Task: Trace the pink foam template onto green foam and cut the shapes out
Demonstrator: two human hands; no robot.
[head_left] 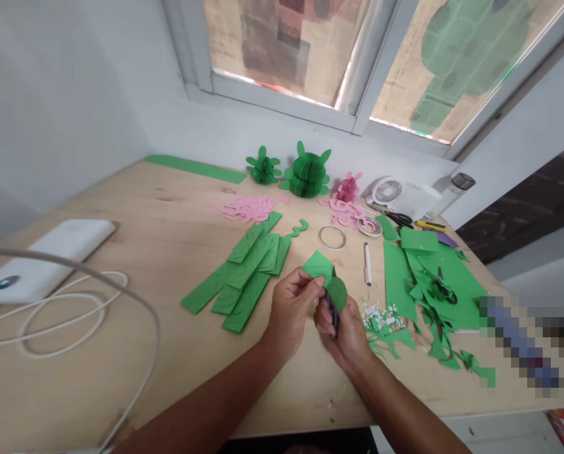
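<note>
My left hand (289, 309) pinches a piece of green paper (318, 265) between thumb and fingers, near the middle of the table. Just beside it, my right hand (341, 328) is closed round dark-handled scissors (332, 309). Their blades meet the paper and are mostly hidden by it. A rounded part of green paper (337, 294) hangs over the scissors at my right hand. Left of my hands lie several overlapping green strips (244, 271) with curved outlines drawn on them. A small curly green cutout (301, 227) rests beyond the strips.
Green sheets (398, 277) and scraps (440, 340) cover the right side. White bits (381, 315) lie near my right hand. A marker (368, 265), tape ring (332, 238), pink cutouts (248, 208) and fan (386, 190) are farther back. A power bank (45, 258) and cable (156, 340) occupy the left.
</note>
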